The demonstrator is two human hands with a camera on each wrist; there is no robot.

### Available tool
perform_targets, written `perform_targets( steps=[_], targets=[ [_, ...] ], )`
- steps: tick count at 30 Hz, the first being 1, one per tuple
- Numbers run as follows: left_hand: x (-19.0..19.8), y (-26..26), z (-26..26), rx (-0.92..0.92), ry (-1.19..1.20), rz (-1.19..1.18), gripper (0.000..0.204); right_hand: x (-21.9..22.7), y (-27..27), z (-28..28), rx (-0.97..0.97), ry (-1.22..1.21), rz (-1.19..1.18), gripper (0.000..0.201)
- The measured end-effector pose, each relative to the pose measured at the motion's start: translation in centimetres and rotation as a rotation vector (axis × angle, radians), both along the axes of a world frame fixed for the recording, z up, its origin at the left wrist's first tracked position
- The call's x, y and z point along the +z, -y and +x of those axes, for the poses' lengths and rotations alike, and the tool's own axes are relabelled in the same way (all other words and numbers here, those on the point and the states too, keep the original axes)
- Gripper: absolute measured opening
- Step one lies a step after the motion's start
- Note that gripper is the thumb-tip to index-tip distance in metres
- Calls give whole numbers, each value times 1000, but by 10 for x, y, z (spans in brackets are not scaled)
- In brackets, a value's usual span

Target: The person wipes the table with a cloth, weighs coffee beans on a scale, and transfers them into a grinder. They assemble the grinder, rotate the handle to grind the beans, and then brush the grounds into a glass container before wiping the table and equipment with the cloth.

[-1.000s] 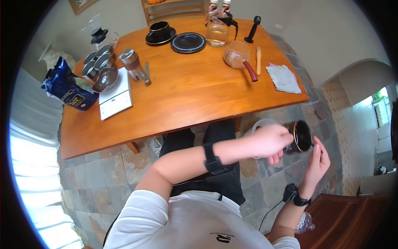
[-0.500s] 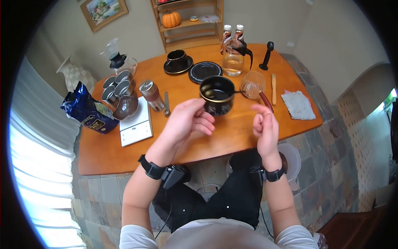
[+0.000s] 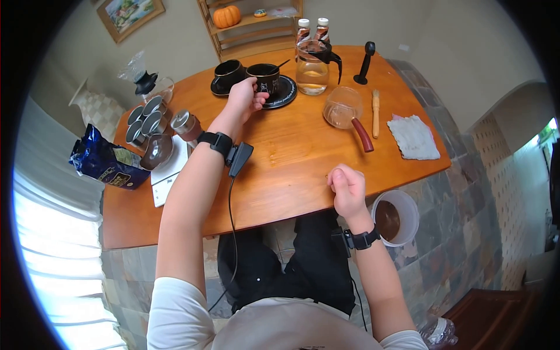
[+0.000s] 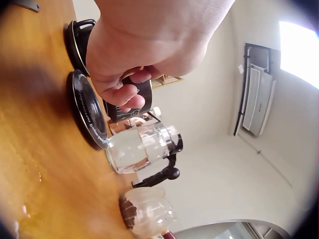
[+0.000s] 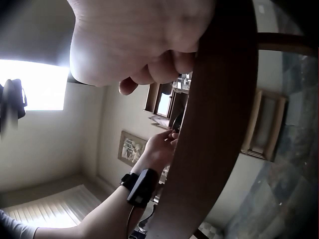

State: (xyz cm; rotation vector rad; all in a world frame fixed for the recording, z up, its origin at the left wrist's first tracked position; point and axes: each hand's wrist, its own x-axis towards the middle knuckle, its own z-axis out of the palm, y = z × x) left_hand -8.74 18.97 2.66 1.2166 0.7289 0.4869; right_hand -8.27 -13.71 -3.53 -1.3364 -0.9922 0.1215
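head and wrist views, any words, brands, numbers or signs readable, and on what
None reads clearly; all too small or blurred:
Held cup: white marks, possibly letters
Saucer below it: white lettering round the rim
Blue bag: printed label
Scale: small dark mark
Bottles: printed labels
Shirt: dark mark, cut off by the frame

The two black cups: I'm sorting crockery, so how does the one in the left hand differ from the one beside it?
The left hand grips the held cup, while the other cup stands on its saucer. A thin black utensil handle juts above the held cup's rim; nothing rises above the other cup's. The held cup shows white markings; none show on the other cup's visible side. Both are black.
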Motion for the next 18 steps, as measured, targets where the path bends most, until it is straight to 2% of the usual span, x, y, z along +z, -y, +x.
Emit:
perform_targets(
  steps=[4,9,12,14,18],
  targets=[
    [-6,-11,9,17,-37,6,27,2,-1,0,32,-94,-1,39],
    [-10,-19,16,5,-83,41,24,2,-1,0,12,-82,-17,39],
    [-7,-11,15,-6,-160,120,24,2,-1,-1,0,-52,-26,39],
    [3,-3,14,-45,-335,322,25,1,-1,-1,-3,-47,-31,38],
    [7,0,17,-66,-444,367,26,0,-3,-1,-53,11,-54,33]
  ],
)
